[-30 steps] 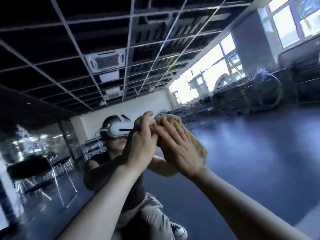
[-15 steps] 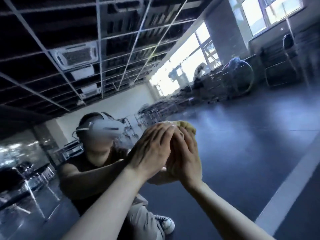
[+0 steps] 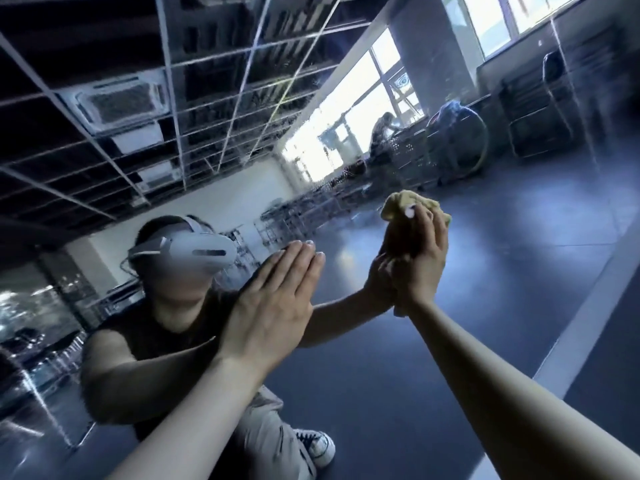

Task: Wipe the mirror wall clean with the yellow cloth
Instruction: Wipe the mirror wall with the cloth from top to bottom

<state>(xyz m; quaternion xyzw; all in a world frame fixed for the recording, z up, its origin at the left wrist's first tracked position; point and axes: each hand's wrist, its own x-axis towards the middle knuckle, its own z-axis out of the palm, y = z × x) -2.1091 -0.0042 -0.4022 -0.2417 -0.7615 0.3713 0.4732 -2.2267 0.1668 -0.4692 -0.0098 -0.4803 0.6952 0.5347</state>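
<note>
Centrally, the left hand (image 3: 273, 306) lies flat on the mirror (image 3: 491, 306), fingers straight and together, holding nothing. At its 2 o'clock, the right hand (image 3: 420, 268) presses the bunched cloth (image 3: 401, 204) against the glass with near-straight fingers, cloth protruding at their 12 o'clock

The mirror wall (image 3: 519, 271) bore the yellow cloth (image 3: 412, 202), pressed to the glass under the right hand (image 3: 420, 268). Left of the cloth and lower, the left hand (image 3: 273, 306) lay flat on the glass, fingers (image 3: 304, 258) straight. Droplets speckled the glass above the cloth.
</note>
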